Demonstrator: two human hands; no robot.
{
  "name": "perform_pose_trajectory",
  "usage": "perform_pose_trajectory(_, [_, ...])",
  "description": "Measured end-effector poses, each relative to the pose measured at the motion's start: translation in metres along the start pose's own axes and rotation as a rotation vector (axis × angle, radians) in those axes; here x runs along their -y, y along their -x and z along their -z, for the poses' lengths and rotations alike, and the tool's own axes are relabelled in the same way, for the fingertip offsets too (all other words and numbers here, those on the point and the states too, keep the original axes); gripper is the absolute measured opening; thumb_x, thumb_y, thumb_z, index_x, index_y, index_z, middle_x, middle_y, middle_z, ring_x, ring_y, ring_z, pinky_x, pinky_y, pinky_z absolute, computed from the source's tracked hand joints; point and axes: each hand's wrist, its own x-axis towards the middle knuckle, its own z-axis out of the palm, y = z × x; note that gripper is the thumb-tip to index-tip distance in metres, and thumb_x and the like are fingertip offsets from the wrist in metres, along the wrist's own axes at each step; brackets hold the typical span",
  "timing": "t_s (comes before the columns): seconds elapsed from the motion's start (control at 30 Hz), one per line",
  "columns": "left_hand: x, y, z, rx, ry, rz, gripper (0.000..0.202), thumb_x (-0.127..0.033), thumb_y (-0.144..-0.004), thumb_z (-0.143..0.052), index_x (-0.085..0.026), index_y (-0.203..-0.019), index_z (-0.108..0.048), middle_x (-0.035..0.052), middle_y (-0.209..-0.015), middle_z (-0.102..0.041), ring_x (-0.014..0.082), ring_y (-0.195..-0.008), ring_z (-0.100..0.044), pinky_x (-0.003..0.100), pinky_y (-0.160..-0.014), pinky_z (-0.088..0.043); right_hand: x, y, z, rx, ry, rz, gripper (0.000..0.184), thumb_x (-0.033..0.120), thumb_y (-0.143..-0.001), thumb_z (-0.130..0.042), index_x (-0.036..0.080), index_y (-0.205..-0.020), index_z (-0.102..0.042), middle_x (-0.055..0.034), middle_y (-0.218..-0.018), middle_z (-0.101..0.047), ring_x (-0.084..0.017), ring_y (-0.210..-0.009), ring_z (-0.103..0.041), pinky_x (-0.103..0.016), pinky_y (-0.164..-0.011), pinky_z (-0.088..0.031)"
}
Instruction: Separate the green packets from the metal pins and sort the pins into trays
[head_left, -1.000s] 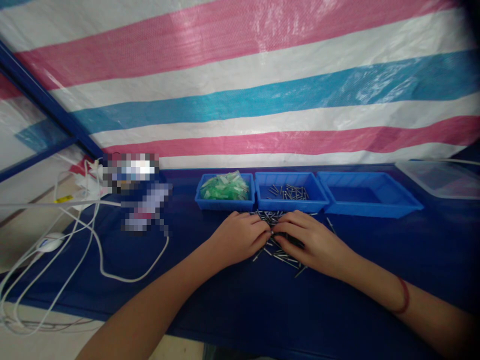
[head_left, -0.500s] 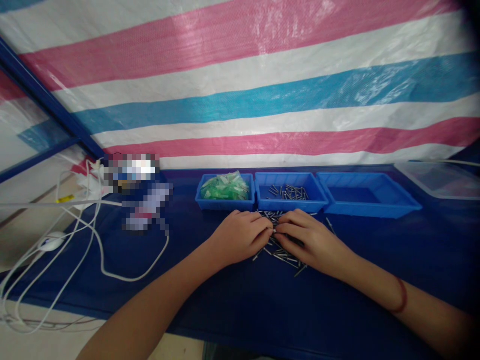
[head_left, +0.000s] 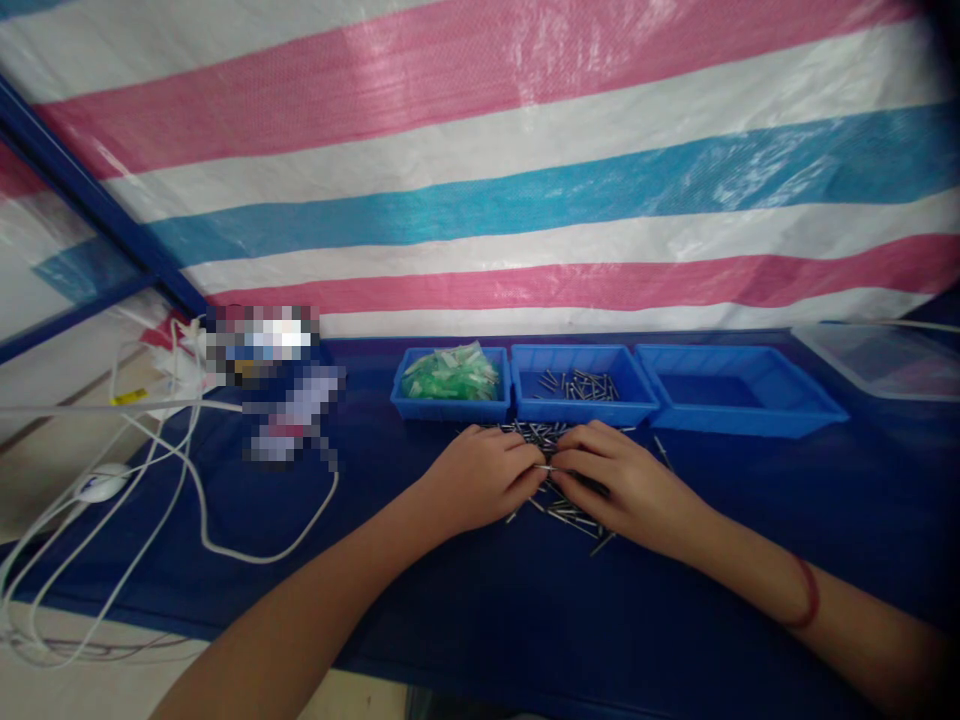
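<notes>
My left hand [head_left: 484, 478] and my right hand [head_left: 626, 482] meet over a loose pile of thin metal screws [head_left: 570, 515] on the blue tabletop. Between their fingertips sits a slim, pale metal screw [head_left: 546, 467], pinched from both sides. My fingers hide most of it, so its ends do not show. Part of the pile is covered by the hands; strays lie around it. Just behind, a blue bin [head_left: 581, 408] holds more screws, and a second bin [head_left: 450, 409] to its left is heaped with green plastic pieces [head_left: 450, 373], too small to name.
Another blue bin [head_left: 739, 418] stands at the right, near a clear plastic lid or tray [head_left: 877, 360]. White cables [head_left: 247, 558] loop across the left side, beside blurred-out items [head_left: 296, 415]. A striped plastic sheet [head_left: 480, 215] hangs behind the table.
The hands have parted very slightly, and more of the pinched screw shows between the fingertips. More of the pile shows behind my left hand. The bins look the same.
</notes>
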Motion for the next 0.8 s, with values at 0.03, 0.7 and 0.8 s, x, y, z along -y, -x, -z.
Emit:
perform_pose_trajectory(0.03, [0.0001, 0.0, -0.0004, -0.004, 0.004, 0.003, 0.026, -0.032, -0.097, -0.039, -0.018, -0.091, -0.06, 0.0032, -0.089, -0.065, 0.0153, -0.084, -0.061, 0.028, -0.073, -0.04, -0.0001, 0.0, 0.0, -0.003, -0.001, 0.002, 0.016, 0.021, -0.091, -0.051, 0.019, -0.085, -0.065, -0.0086, -0.089, -0.063, -0.02, -0.084, -0.057, -0.038, -0.074, -0.046])
perform_pose_trajectory(0.7, [0.0037, 0.0, 0.0002, -0.037, 0.017, 0.097, 0.021, -0.032, -0.096, -0.045, -0.018, -0.094, -0.06, 0.003, -0.094, -0.064, 0.0166, -0.083, -0.058, 0.029, -0.072, -0.04, -0.0009, 0.0023, 0.0087, -0.03, 0.036, -0.077, 0.02, 0.034, -0.085, -0.062, 0.018, -0.096, -0.063, -0.0087, -0.092, -0.064, -0.023, -0.085, -0.057, -0.039, -0.076, -0.045])
perform_pose_trajectory(0.8, [0.0047, 0.0, -0.0017, -0.009, 0.0, 0.108, 0.019, -0.032, -0.094, -0.048, -0.018, -0.095, -0.061, 0.0037, -0.095, -0.063, 0.0173, -0.084, -0.058, 0.029, -0.073, -0.041, -0.0017, 0.0024, 0.009, 0.038, 0.079, -0.055, 0.024, 0.035, -0.082, -0.064, 0.017, -0.098, -0.063, -0.0092, -0.093, -0.063, -0.024, -0.088, -0.056, -0.04, -0.077, -0.045])
